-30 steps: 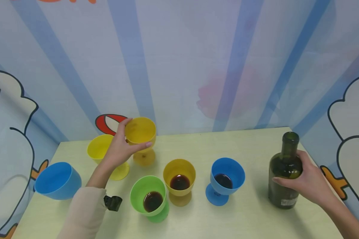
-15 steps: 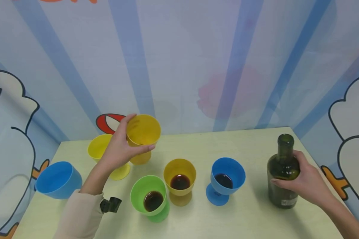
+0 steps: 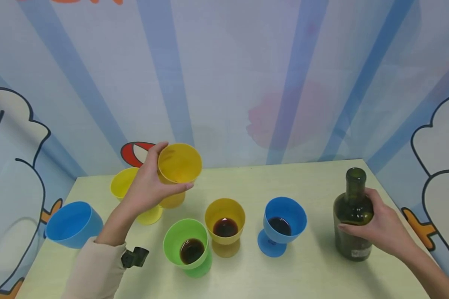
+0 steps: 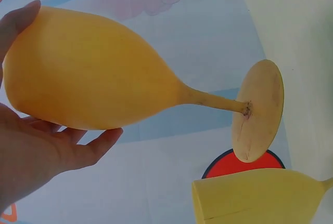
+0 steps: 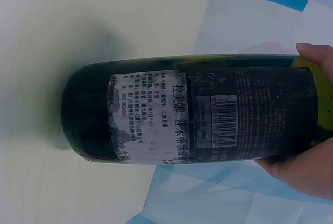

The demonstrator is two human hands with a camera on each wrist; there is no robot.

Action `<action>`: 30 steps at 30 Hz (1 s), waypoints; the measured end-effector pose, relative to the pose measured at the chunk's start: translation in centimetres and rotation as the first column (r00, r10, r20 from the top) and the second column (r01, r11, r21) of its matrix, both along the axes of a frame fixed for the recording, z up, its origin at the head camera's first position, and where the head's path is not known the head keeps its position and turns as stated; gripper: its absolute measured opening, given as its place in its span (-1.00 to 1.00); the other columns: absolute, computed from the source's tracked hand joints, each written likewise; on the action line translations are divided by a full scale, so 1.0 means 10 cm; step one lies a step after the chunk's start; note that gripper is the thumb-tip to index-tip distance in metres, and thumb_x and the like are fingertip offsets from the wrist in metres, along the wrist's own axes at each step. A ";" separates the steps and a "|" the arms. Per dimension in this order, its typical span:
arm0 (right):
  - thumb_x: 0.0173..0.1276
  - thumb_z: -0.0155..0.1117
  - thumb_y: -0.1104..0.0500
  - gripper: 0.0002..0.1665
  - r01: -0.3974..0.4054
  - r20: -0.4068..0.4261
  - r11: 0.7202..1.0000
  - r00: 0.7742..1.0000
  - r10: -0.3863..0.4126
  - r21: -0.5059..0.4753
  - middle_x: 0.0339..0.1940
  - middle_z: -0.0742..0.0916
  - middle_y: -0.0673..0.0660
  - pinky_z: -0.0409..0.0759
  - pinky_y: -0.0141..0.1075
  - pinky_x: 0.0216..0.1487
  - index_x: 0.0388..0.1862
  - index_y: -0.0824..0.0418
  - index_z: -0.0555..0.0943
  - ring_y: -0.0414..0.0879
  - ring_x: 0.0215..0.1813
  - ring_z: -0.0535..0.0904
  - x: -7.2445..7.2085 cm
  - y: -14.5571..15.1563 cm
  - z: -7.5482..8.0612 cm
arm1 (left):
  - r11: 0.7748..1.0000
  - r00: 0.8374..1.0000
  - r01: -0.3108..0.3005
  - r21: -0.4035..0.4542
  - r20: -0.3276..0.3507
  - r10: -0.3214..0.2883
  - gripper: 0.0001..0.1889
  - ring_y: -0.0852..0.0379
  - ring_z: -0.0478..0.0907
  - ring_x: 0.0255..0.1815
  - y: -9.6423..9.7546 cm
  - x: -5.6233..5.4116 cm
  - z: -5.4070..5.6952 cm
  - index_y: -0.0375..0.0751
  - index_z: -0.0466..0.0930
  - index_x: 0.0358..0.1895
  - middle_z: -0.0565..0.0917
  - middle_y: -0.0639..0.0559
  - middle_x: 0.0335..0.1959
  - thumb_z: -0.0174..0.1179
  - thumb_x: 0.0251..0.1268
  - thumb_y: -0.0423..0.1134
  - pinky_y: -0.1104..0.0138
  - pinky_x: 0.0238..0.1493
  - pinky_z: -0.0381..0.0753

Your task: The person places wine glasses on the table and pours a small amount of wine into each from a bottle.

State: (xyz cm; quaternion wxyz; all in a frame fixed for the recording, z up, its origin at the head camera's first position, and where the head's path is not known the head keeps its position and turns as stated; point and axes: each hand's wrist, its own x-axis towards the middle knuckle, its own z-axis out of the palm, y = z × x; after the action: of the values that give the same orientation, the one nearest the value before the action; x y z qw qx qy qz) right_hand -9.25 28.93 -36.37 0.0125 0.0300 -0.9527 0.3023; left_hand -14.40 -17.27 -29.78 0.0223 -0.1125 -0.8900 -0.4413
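My left hand [image 3: 147, 185] holds an orange-yellow goblet [image 3: 180, 162] round its bowl, near the rim. In the left wrist view, the foot [image 4: 258, 110] of the goblet shows against the backdrop and seems off the table. Nearby, a lighter yellow goblet [image 3: 122, 185] stands partly hidden behind my left hand. At the right, my right hand [image 3: 385, 224] grips a dark green wine bottle [image 3: 353, 236] below its neck. The bottle is nearly upright; whether its base touches the table I cannot tell. Labels [image 5: 223, 115] cover its side in the right wrist view.
A green goblet [image 3: 183, 232], a mustard-yellow goblet [image 3: 224, 205] and a blue goblet [image 3: 284, 205] stand mid-table with dark liquid in them. A large blue cup [image 3: 78, 232] is at the left. A printed backdrop [image 3: 224, 91] rises behind the table [image 3: 303, 174].
My left hand has lifted the orange-yellow goblet slightly, tilting it. The bottle in my right hand has shifted a little left at its neck. The other goblets stay put.
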 end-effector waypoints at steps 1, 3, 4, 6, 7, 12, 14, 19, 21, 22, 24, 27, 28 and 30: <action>-0.09 0.51 0.02 0.13 0.000 -0.003 1.000 1.000 0.000 0.000 -0.04 0.46 0.57 0.51 0.16 -0.30 0.27 0.43 0.03 0.43 -0.11 0.47 0.00 0.00 0.00 | 1.000 1.000 -0.003 0.004 0.003 0.003 0.03 -0.15 0.34 0.10 0.00 0.00 0.00 -0.22 -0.12 0.38 0.19 -0.21 0.30 0.40 -0.08 -0.04 0.03 0.06 0.40; -0.10 0.52 0.03 0.13 -0.004 -0.019 1.000 1.000 0.004 -0.001 -0.04 0.47 0.57 0.50 0.17 -0.30 0.27 0.43 0.04 0.43 -0.11 0.47 0.00 0.01 0.00 | 1.000 1.000 -0.010 0.005 0.003 0.010 0.02 -0.15 0.36 0.07 0.01 0.00 0.01 -0.24 -0.12 0.36 0.22 -0.23 0.27 0.40 -0.07 -0.04 0.04 0.03 0.43; -0.10 0.52 0.04 0.13 -0.009 -0.025 1.000 1.000 0.009 -0.003 -0.04 0.47 0.56 0.50 0.18 -0.30 0.27 0.43 0.05 0.43 -0.11 0.47 0.00 0.01 0.00 | 1.000 1.000 -0.012 0.005 0.000 0.012 0.01 -0.16 0.37 0.05 0.01 -0.01 0.01 -0.25 -0.11 0.35 0.23 -0.25 0.25 0.40 -0.07 -0.05 0.05 0.01 0.45; -0.11 0.53 0.05 0.13 -0.019 -0.038 1.000 0.999 0.019 -0.002 -0.04 0.47 0.56 0.50 0.17 -0.31 0.27 0.44 0.06 0.43 -0.12 0.47 -0.01 0.01 0.00 | 1.000 1.000 -0.015 0.002 -0.008 0.015 -0.01 -0.16 0.39 0.02 0.02 -0.02 0.01 -0.27 -0.09 0.32 0.27 -0.25 0.22 0.41 -0.09 -0.06 0.06 -0.02 0.47; -0.12 0.54 0.06 0.13 -0.027 -0.048 1.000 0.998 0.027 -0.002 -0.05 0.47 0.56 0.50 0.17 -0.32 0.26 0.44 0.06 0.43 -0.12 0.47 -0.01 0.01 0.00 | 1.000 1.000 -0.012 0.001 -0.011 0.012 -0.01 -0.15 0.40 0.01 0.02 -0.02 0.01 -0.27 -0.08 0.31 0.28 -0.25 0.20 0.41 -0.10 -0.07 0.07 -0.03 0.48; -0.13 0.54 0.06 0.13 -0.049 -0.069 0.998 0.996 0.052 0.036 -0.03 0.46 0.53 0.52 0.12 -0.37 0.27 0.46 0.08 0.41 -0.14 0.48 -0.03 -0.01 0.07 | 1.000 0.999 0.013 -0.018 -0.040 -0.014 -0.03 -0.13 0.41 -0.03 0.05 -0.05 0.03 -0.28 -0.02 0.28 0.33 -0.21 0.15 0.45 -0.16 -0.08 0.09 -0.08 0.50; -0.13 0.54 0.05 0.13 -0.053 -0.083 0.997 0.995 0.057 0.060 -0.02 0.46 0.51 0.52 0.11 -0.39 0.27 0.46 0.09 0.40 -0.15 0.48 -0.05 -0.02 0.12 | 0.999 0.998 0.018 -0.030 -0.052 -0.019 -0.03 -0.12 0.41 -0.02 0.07 -0.05 0.05 -0.27 -0.01 0.27 0.34 -0.20 0.14 0.45 -0.17 -0.08 0.08 -0.09 0.50; -0.15 0.55 0.08 0.09 -0.083 -0.137 0.993 0.986 0.094 0.081 -0.03 0.46 0.46 0.51 0.09 -0.43 0.25 0.44 0.13 0.36 -0.19 0.50 -0.08 -0.08 0.27 | 0.997 0.997 0.036 -0.064 -0.061 -0.040 -0.02 -0.11 0.41 -0.03 0.13 -0.05 0.11 -0.26 0.00 0.29 0.35 -0.18 0.15 0.45 -0.17 -0.08 0.09 -0.10 0.51; -0.14 0.54 0.09 0.08 -0.098 -0.146 0.992 0.983 0.109 0.083 -0.03 0.45 0.44 0.50 0.08 -0.45 0.25 0.42 0.13 0.35 -0.20 0.50 -0.09 -0.11 0.34 | 0.996 0.997 0.049 -0.074 -0.058 -0.053 -0.02 -0.11 0.42 -0.05 0.16 -0.04 0.14 -0.24 0.00 0.30 0.35 -0.17 0.15 0.45 -0.17 -0.08 0.09 -0.10 0.51; -0.14 0.54 0.09 0.07 -0.102 -0.155 0.991 0.981 0.115 0.090 -0.03 0.45 0.44 0.51 0.07 -0.46 0.25 0.42 0.13 0.34 -0.21 0.50 -0.09 -0.13 0.37 | 0.995 0.996 0.058 -0.077 -0.057 -0.062 -0.02 -0.11 0.43 -0.05 0.17 -0.03 0.16 -0.24 0.01 0.30 0.35 -0.16 0.15 0.45 -0.18 -0.08 0.09 -0.10 0.51; -0.15 0.54 0.10 0.06 -0.109 -0.175 0.988 0.976 0.127 0.106 -0.05 0.45 0.43 0.50 0.06 -0.47 0.23 0.42 0.15 0.33 -0.22 0.51 -0.10 -0.18 0.44 | 0.994 0.995 0.076 -0.079 -0.055 -0.081 -0.02 -0.10 0.44 -0.06 0.21 -0.02 0.19 -0.24 0.02 0.30 0.36 -0.15 0.14 0.46 -0.18 -0.09 0.11 -0.11 0.51; -0.18 0.54 0.11 0.05 -0.115 -0.207 0.983 0.968 0.144 0.146 -0.08 0.46 0.42 0.49 0.05 -0.48 0.22 0.44 0.17 0.30 -0.24 0.50 -0.12 -0.26 0.52 | 0.992 0.993 0.098 -0.081 -0.061 -0.103 -0.02 -0.08 0.43 -0.06 0.27 0.00 0.23 -0.25 0.04 0.30 0.36 -0.14 0.14 0.46 -0.19 -0.09 0.13 -0.11 0.52; -0.19 0.54 0.12 0.04 -0.117 -0.221 0.980 0.963 0.152 0.163 -0.09 0.47 0.42 0.49 0.04 -0.48 0.21 0.45 0.18 0.28 -0.25 0.50 -0.13 -0.29 0.55 | 0.991 0.992 0.104 -0.084 -0.067 -0.109 -0.03 -0.08 0.43 -0.06 0.28 0.00 0.24 -0.26 0.05 0.30 0.37 -0.14 0.13 0.46 -0.20 -0.10 0.13 -0.11 0.52; -0.19 0.53 0.12 0.05 -0.116 -0.220 0.973 0.962 0.159 0.197 -0.10 0.47 0.45 0.48 0.03 -0.45 0.21 0.48 0.18 0.28 -0.24 0.48 -0.15 -0.36 0.61 | 0.989 0.990 0.109 -0.097 -0.077 -0.116 -0.03 -0.07 0.42 -0.05 0.32 0.00 0.25 -0.27 0.06 0.30 0.37 -0.13 0.13 0.46 -0.20 -0.10 0.14 -0.11 0.52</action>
State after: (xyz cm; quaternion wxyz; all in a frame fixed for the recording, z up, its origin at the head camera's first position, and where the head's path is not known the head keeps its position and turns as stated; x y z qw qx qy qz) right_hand -10.73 25.37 -30.31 0.1007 0.1330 -0.9637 0.2084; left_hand -14.40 -14.08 -27.25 0.0288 -0.1816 -0.9001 -0.3951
